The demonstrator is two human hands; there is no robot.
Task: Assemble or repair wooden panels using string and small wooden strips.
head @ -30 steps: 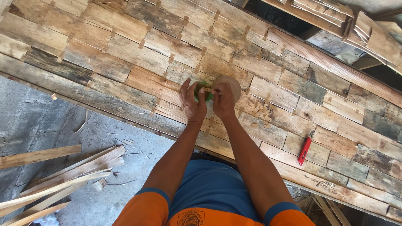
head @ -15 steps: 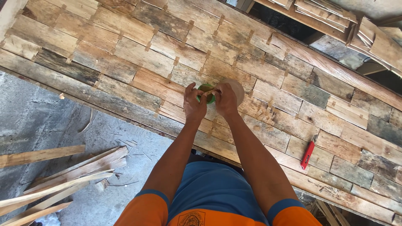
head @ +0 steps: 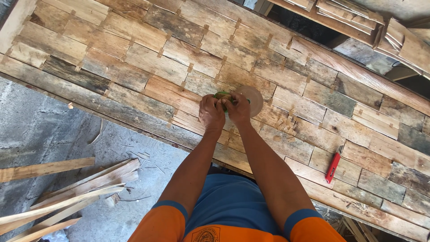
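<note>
Both my hands grip a small green power sander [head: 221, 95] with a round tan sanding disc [head: 252, 99] pressed flat on a wide panel of patched wooden blocks [head: 148, 67]. My left hand [head: 211, 113] wraps the tool's body from the left. My right hand [head: 237, 110] holds it from the right, just beside the disc. Most of the tool is hidden under my fingers.
A red utility knife [head: 333, 167] lies on the panel to the right. Loose wooden strips [head: 67, 197] lie on the concrete floor at lower left. Stacked wood pieces [head: 358, 13] sit beyond the panel's far edge.
The view has shifted slightly; my hands and the sander stay at nearly the same spot on the panel, with the disc a little more exposed to the right.
</note>
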